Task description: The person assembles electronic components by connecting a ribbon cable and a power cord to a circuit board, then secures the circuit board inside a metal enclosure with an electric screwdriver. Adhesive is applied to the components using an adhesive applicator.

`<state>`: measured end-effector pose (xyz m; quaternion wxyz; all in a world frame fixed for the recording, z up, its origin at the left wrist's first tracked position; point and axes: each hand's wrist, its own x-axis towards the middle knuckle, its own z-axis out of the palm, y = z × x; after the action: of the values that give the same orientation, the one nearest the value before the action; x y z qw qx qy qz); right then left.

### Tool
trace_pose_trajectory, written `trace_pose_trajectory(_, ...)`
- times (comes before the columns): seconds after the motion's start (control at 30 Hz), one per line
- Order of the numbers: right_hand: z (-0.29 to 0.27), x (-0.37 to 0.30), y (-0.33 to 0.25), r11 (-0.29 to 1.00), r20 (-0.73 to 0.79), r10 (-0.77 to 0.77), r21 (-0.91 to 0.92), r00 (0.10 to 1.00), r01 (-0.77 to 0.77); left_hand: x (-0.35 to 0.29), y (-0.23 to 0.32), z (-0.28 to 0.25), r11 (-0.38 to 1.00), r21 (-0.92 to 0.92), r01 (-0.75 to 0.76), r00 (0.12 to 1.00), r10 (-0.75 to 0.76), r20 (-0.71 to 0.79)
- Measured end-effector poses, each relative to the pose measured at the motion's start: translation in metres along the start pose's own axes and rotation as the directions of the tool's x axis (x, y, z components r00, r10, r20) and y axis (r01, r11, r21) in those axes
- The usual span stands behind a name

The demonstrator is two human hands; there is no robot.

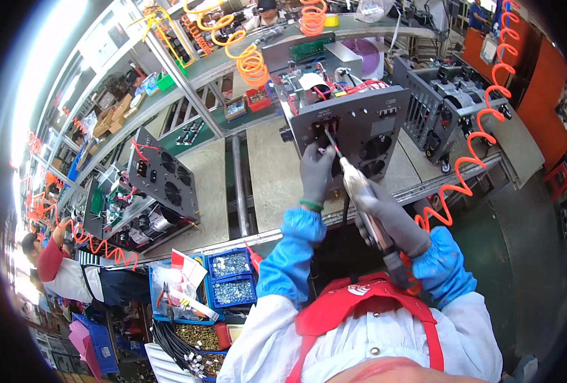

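My right hand, in a grey glove, is wrapped round a power screwdriver with a silver body. Its long bit slants up to a dark grey panel on an open electrical unit, and the tip meets a terminal area left of the panel's middle. My left hand, gloved too, is at the panel just beside the bit. Its fingers are bent together; what they pinch, if anything, is too small to tell. Two round fans sit low on the panel, and red wires run through the unit behind it.
Similar units stand left and right on the conveyor. Blue bins of small metal parts lie near left, by pliers. Orange coiled hoses hang around. A co-worker stands at the left.
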<state>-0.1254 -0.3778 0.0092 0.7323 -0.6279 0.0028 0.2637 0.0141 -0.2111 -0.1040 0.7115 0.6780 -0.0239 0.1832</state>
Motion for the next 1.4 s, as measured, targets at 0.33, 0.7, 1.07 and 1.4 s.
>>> trace_pose_trajectory(0.33,-0.030,-0.027,0.043,0.975,0.172,0.212,-0.098,0.962,-0.197,-0.073,-0.030,-0.091,0.828,-0.392,0.400,0.916,-0.355,0.186)
trace_pose_trajectory(0.7,-0.035,-0.026,0.052,0.978,0.295,0.190,-0.139,0.936,-0.154,-0.078,0.014,-0.083,0.670,-0.552,0.496,0.857,-0.479,0.189)
trace_pose_trajectory(1.07,-0.042,-0.026,0.049,0.965,0.289,0.230,-0.191,0.929,-0.180,-0.085,0.010,-0.062,0.627,-0.612,0.483,0.863,-0.460,0.210)
trace_pose_trajectory(1.4,-0.054,-0.021,0.044,0.959,0.259,0.241,-0.210,0.935,-0.189,-0.083,0.019,-0.043,0.736,-0.535,0.414,0.905,-0.394,0.158)
